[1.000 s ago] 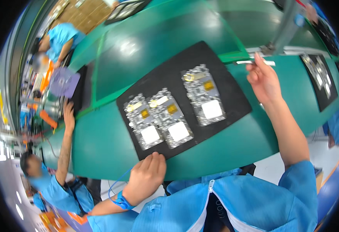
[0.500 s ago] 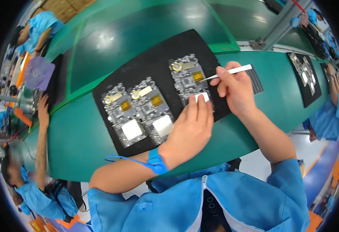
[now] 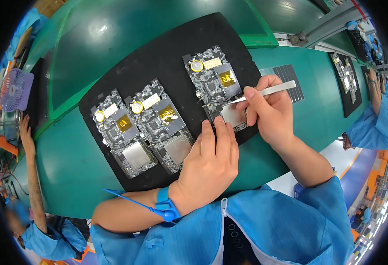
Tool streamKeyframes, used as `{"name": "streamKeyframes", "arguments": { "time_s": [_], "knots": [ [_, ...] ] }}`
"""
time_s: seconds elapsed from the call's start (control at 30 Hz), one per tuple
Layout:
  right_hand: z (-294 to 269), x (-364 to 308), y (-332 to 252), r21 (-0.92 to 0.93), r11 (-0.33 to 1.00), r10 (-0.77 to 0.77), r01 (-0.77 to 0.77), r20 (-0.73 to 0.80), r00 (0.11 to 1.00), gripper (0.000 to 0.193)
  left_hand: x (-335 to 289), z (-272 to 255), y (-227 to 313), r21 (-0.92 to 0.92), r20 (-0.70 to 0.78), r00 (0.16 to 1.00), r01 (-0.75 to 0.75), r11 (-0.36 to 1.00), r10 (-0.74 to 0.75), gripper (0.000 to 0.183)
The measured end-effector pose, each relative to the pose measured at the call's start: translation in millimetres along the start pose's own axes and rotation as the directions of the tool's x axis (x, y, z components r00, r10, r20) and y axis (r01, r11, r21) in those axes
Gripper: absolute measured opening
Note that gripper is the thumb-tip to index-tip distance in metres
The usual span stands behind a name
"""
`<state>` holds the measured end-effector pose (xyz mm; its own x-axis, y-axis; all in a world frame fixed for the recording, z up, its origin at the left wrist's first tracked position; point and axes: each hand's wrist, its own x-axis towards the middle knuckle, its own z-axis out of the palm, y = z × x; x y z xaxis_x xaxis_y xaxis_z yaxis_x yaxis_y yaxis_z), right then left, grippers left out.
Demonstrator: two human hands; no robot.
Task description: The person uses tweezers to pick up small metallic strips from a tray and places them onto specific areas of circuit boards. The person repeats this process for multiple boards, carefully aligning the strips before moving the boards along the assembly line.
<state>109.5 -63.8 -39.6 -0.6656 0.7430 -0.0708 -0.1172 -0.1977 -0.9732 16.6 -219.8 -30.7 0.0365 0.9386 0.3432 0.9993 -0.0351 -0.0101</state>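
Observation:
A pair of metal tweezers (image 3: pixel 273 89) is pinched in my right hand (image 3: pixel 271 108), its tips down near the upper edge of the silver metal plate on the right circuit board (image 3: pixel 209 84). My left hand (image 3: pixel 209 157) lies with fingers stretched out, their tips at the lower left edge of that same board. A blue wrist strap with a cord (image 3: pixel 165 205) is round my left wrist. Two similar boards, a left one (image 3: pixel 110 121) and a middle one (image 3: pixel 147 115), lie side by side on the black mat (image 3: pixel 163 57). Each carries a round yellow-rimmed cell, an amber patch and a silver plate.
A dark striped sheet (image 3: pixel 287 77) lies on the green table (image 3: pixel 74 163) beyond my right hand. Another black mat (image 3: pixel 352 106) with boards is at the far right. A purple fan (image 3: pixel 15 90) stands at the left, near a co-worker's arm (image 3: pixel 32 172).
The tweezers' tips have moved from beside the amber patch down to the silver plate. My left fingers have slid off the plate toward its lower left. The view has shifted slightly.

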Motion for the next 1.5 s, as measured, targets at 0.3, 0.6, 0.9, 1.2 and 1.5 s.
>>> {"name": "streamKeyframes", "arguments": {
  "time_s": [0.3,0.6,0.9,1.2,1.5],
  "knots": [
    [-7,7,0,0.018,1.000,0.007,-0.008,0.052,0.999,0.019,2,5,-4,-0.012,-0.047,0.999,-0.029,1.000,0.028,0.039],
    [-6,7,1,0.023,1.000,0.002,-0.003,0.064,0.998,0.019,3,1,-5,-0.020,0.006,0.999,-0.044,0.999,0.045,0.036],
    [-5,5,2,0.001,1.000,-0.019,0.019,0.047,0.999,0.021,4,4,-4,0.000,-0.018,0.999,-0.040,0.999,0.040,0.033],
    [-3,4,0,-0.025,0.999,-0.019,0.019,0.022,1.000,0.019,7,3,-3,-0.084,-0.037,0.999,0.008,0.996,-0.012,0.029],
    [4,-3,-4,-0.159,0.984,-0.071,0.076,0.037,0.997,0.020,8,11,-7,-0.279,-0.076,0.990,0.096,0.956,-0.121,0.025]
  ]
}}
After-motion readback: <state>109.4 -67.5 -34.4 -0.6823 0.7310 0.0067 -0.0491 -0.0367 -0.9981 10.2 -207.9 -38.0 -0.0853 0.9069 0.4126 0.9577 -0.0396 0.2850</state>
